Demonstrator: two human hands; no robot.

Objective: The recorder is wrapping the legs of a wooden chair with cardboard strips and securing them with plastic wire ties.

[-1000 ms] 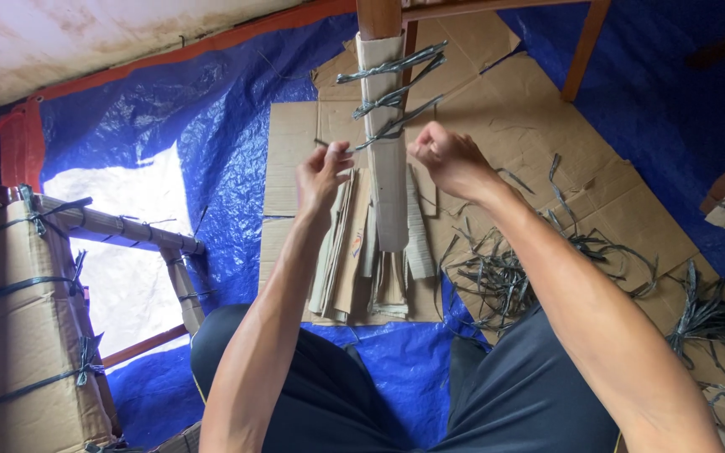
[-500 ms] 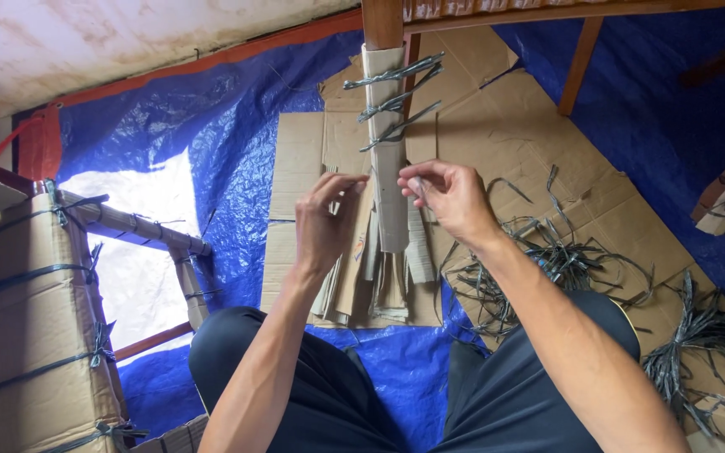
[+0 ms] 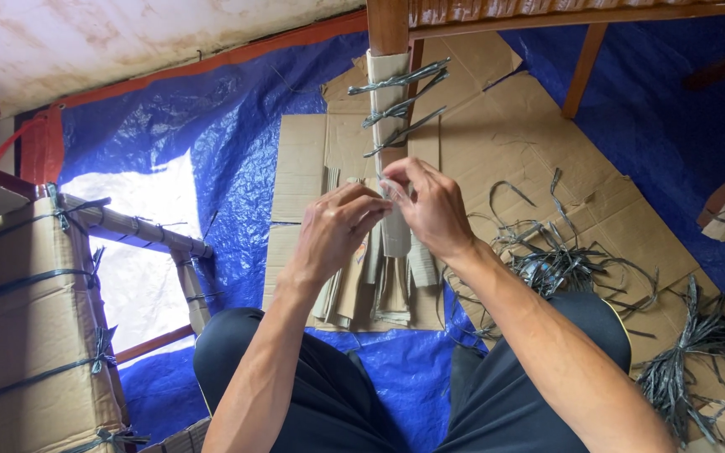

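**Three ties on, a fourth in your fingers**

Your leg (image 3: 392,126), the wooden post at top centre of the frame, wears a cardboard wrap (image 3: 389,151) already bound by three grey strap ties (image 3: 400,105), one above another on its upper part. Below them the wrap is unbound, and that is where you work now. Your left hand (image 3: 337,231) and right hand (image 3: 430,205) meet just in front of the wrap at mid-frame, fingertips pinched together on a thin strap end (image 3: 389,190); whether a knot is formed there I cannot tell. I judge the lower stretch of the wrap to be what is left. Spare cardboard strips (image 3: 371,285) lie on the floor sheet below your hands, and loose straps (image 3: 564,260) are piled to the right. At the left edge sits an already strapped bundle (image 3: 18,319).
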